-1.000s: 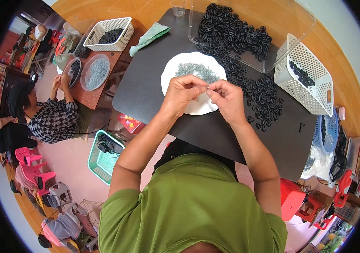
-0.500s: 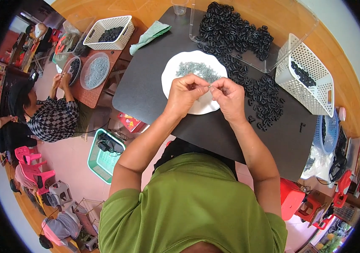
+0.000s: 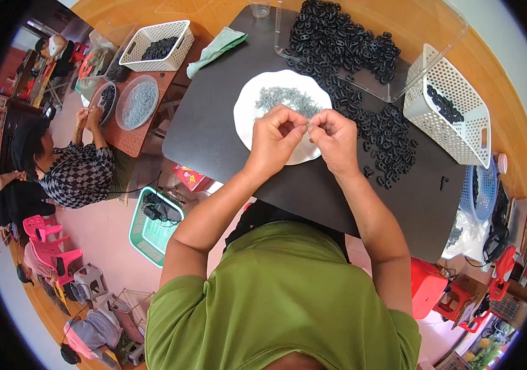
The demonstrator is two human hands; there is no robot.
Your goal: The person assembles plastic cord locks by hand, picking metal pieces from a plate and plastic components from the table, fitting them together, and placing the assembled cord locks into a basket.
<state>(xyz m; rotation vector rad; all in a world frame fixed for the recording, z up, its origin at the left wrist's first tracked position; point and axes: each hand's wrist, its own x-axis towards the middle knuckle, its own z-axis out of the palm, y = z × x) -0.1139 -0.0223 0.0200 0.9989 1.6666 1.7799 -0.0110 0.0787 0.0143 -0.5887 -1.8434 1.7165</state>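
Observation:
My left hand [image 3: 274, 140] and my right hand [image 3: 335, 140] meet fingertip to fingertip above a white scalloped plate [image 3: 246, 124]. Thumb and forefinger are pinched on each side around something tiny and pale; its kind is too small to make out. Behind the fingers, a heap of small grey metal pieces [image 3: 282, 97], like screws or pins, lies on the plate. To the right of my right hand spreads a pile of small black oval parts with holes [image 3: 390, 139], continuing up into a clear plastic box [image 3: 393, 92] at the far side.
A white perforated basket [image 3: 455, 117] with black parts stands at the table's right edge. One black piece [image 3: 444, 183] lies apart on the dark table [image 3: 202, 132]. A folded green cloth [image 3: 217, 50] rests far left. At another table, a person [image 3: 72, 166] works beside a bowl of grey pieces [image 3: 138, 103].
Both hands stay pinched together over the plate, with only a slight shift of the fingers. The whole view has moved a little.

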